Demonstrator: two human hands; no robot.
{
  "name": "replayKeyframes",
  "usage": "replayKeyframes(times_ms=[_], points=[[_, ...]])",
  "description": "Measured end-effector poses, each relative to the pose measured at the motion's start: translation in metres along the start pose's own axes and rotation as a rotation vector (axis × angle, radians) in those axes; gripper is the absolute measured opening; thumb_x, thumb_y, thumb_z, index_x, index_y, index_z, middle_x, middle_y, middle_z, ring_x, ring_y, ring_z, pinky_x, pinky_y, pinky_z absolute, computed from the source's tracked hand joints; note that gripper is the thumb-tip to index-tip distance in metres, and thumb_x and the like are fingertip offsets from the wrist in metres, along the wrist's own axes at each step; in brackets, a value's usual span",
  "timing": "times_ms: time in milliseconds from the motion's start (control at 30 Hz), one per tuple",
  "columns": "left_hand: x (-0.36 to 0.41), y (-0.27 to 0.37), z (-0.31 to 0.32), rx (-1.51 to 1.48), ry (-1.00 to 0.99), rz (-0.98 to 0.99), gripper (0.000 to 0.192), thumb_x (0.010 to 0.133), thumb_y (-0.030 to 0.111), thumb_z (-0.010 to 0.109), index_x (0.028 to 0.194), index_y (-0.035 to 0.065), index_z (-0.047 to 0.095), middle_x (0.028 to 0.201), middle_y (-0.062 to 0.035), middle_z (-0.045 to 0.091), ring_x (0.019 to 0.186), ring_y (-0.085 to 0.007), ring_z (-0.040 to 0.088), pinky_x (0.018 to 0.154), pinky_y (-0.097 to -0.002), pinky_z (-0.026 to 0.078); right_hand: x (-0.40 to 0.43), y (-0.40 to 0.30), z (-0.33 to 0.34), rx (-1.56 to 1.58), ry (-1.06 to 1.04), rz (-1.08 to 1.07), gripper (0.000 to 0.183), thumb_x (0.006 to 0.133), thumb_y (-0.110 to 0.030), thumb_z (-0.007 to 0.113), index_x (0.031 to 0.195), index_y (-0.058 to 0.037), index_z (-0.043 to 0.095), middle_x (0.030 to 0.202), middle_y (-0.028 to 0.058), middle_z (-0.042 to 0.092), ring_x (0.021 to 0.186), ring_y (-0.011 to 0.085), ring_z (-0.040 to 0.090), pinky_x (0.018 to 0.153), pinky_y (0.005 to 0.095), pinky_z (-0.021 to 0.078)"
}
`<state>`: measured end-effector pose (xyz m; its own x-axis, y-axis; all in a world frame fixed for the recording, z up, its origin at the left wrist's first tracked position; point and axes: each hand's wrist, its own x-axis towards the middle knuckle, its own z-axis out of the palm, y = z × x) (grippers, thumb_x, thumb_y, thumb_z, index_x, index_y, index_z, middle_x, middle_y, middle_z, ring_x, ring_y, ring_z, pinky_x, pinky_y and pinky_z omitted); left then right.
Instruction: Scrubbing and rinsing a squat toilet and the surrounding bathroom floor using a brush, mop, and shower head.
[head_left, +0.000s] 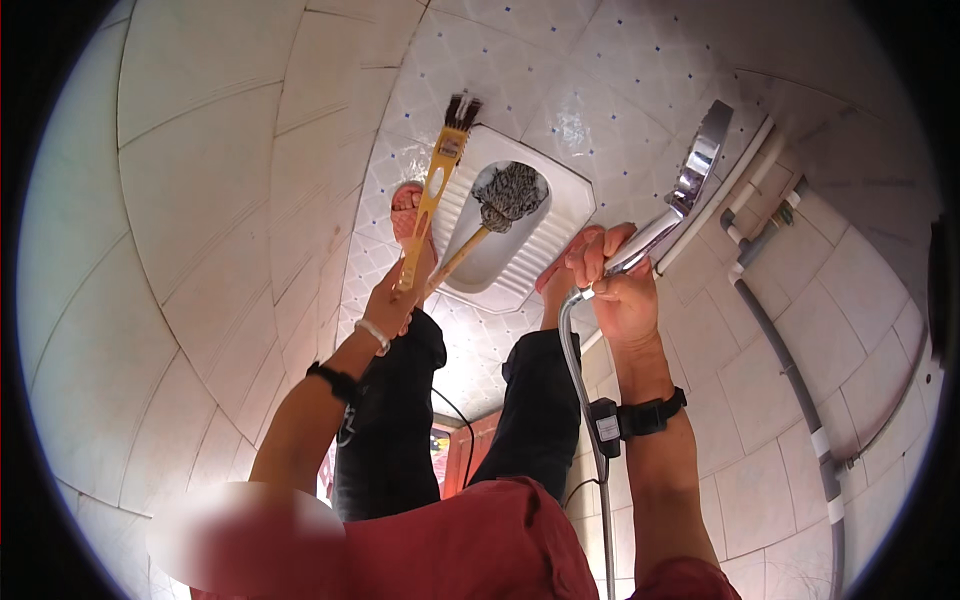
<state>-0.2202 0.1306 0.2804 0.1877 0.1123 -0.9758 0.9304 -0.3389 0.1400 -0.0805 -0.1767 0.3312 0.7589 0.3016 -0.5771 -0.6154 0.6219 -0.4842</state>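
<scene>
My left hand (391, 301) grips a yellow plastic-handled brush (429, 202) with dark bristles pointing away from me. The wooden handle of a mop (461, 256) also runs into this hand. The mop's grey-and-black head (511, 193) rests in the bowl of a white ceramic squat toilet (564, 196). In my right hand (619, 289) is a chrome hand shower (696, 165), held by its handle and raised to the right of the toilet. Its flexible metal hose (570, 360) hangs down along my right forearm. Whether water flows from it I cannot tell.
My sandalled feet stand on either side of the toilet, on a wet tiled floor (570, 97) with small blue dots. Tiled walls (217, 187) rise on both sides. A grey pipe (784, 352) and white pipes (720, 191) run along the right wall. A thin dark cable (466, 427) hangs between my legs.
</scene>
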Motion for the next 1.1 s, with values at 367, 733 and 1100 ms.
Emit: replayKeyframes(times_ms=[367,733,1100], points=[[0.053,0.115,-0.012,-1.266,-0.698,-0.016,0.041,0.094,0.033,0.052,0.125,0.0060,0.053,0.076,-0.0029,0.051,0.060,-0.0097,0.049,0.040,-0.0210,0.039,0.003,0.015,-0.004,-0.721,0.216,0.072,0.037,0.066,0.010,0.060,0.101,0.0016,0.055,0.079,0.0054,0.059,0.080,0.0117,0.059,0.075,0.0245,0.0497],[-0.018,0.065,0.032,-1.831,-1.305,-0.043,0.048,0.103,0.043,0.034,0.124,-0.0002,0.041,0.075,-0.0070,0.043,0.046,-0.0096,0.046,0.034,-0.0192,0.041,0.010,0.020,-0.013,-1.565,0.251,0.003,0.029,0.063,-0.006,0.061,0.092,-0.0081,0.060,0.078,0.0138,0.063,0.080,0.0365,0.062,0.070,0.0404,0.0494],[-0.028,0.048,0.026,-1.518,-1.189,-0.156,0.036,0.102,0.038,0.041,0.109,0.0031,0.044,0.072,-0.0053,0.046,0.044,-0.0084,0.045,0.031,-0.0198,0.038,0.005,0.020,-0.043,-1.440,0.290,0.013,0.032,0.063,-0.006,0.062,0.095,-0.0076,0.059,0.082,0.0139,0.063,0.078,0.0347,0.063,0.070,0.0386,0.0501]])
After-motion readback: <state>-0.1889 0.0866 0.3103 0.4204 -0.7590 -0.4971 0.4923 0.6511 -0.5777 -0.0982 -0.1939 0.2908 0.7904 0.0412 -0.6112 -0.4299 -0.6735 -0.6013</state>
